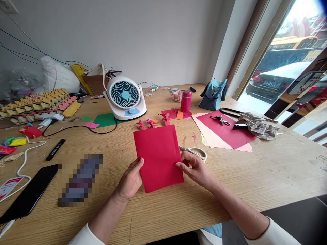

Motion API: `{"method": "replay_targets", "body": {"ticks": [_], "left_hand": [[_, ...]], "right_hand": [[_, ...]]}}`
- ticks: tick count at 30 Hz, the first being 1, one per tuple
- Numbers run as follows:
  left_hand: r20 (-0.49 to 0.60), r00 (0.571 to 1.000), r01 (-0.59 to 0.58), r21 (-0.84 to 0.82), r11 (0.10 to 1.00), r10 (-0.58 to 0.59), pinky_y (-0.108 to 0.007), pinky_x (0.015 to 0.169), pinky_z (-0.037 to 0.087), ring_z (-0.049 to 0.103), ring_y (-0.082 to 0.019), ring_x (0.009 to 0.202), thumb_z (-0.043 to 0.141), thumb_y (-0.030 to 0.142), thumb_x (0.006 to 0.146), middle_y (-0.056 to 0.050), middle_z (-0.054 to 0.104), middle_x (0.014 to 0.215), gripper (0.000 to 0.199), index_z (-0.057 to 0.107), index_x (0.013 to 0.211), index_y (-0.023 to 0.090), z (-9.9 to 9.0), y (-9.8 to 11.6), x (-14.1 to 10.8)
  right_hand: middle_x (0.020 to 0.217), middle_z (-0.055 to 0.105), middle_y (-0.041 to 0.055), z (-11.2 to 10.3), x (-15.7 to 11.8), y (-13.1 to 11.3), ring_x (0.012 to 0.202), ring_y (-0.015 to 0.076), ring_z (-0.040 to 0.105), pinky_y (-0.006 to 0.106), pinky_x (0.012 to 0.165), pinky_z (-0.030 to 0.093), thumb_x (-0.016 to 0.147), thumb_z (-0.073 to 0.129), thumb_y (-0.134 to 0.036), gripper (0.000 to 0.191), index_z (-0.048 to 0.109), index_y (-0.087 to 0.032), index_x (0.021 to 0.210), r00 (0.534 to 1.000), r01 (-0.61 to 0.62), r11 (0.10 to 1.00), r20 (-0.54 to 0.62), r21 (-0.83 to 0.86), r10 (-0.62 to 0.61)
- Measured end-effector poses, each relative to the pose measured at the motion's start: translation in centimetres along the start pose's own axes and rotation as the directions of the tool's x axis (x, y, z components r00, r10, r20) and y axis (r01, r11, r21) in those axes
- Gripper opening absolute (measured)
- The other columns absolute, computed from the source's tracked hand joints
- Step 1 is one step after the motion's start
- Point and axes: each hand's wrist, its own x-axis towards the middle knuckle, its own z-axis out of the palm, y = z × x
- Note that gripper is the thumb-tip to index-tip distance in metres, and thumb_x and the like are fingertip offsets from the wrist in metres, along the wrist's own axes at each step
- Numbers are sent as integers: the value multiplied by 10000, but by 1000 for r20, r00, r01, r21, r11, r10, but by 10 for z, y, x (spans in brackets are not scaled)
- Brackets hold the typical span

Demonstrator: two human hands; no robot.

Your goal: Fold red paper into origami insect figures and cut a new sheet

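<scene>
A rectangular sheet of red paper (159,156) is held up, slightly tilted, above the table. My left hand (131,178) grips its left edge, thumb in front and fingers behind, out of sight. On the right edge, my right hand (195,170) pinches the paper between thumb and curled fingers. Scissors (200,153) with pale handles lie just behind my right hand, their blades partly hidden. Past the paper's top edge several red paper cut-outs (165,118) lie on the table, partly covered by it.
A white and blue fan (125,95) stands at the back. A pink flask (186,101) and a blue bag (214,94) are behind to the right, near stacked coloured sheets (227,127). On the left lie a black marker (55,149), a black tablet-like device (32,192) and egg trays (33,105).
</scene>
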Motion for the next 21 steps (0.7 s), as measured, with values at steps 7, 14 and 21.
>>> {"method": "replay_targets", "body": {"ticks": [7,14,21], "left_hand": [[444,826,-547,482,685,347,-460,1179,352,457,-311,1378,726,345,843,-64,647,1328,174,805,983,276,5,13,-10],[278,888,-459,597,658,367,-428,1214,295,294,-293,1486,673,353,890,6,324,1614,524,547,1399,361,10,10,-7],[215,971,-145,207,968,100,-465,1075,457,547,-277,1304,543,534,929,-79,568,1440,672,316,1535,354,12,9,-5]], "right_hand": [[895,573,38,-4,1,0,839,181,570,337,753,473,909,549,-131,128,606,-240,874,925,275,961,-261,-36,-275],[1149,567,63,-5,5,4,1212,235,534,459,1043,426,889,557,-99,177,613,-246,808,897,247,969,-384,20,-221],[1127,587,56,-9,7,1,1213,240,556,518,1125,367,887,582,-148,145,601,-242,780,888,190,978,-410,-85,-208]]}}
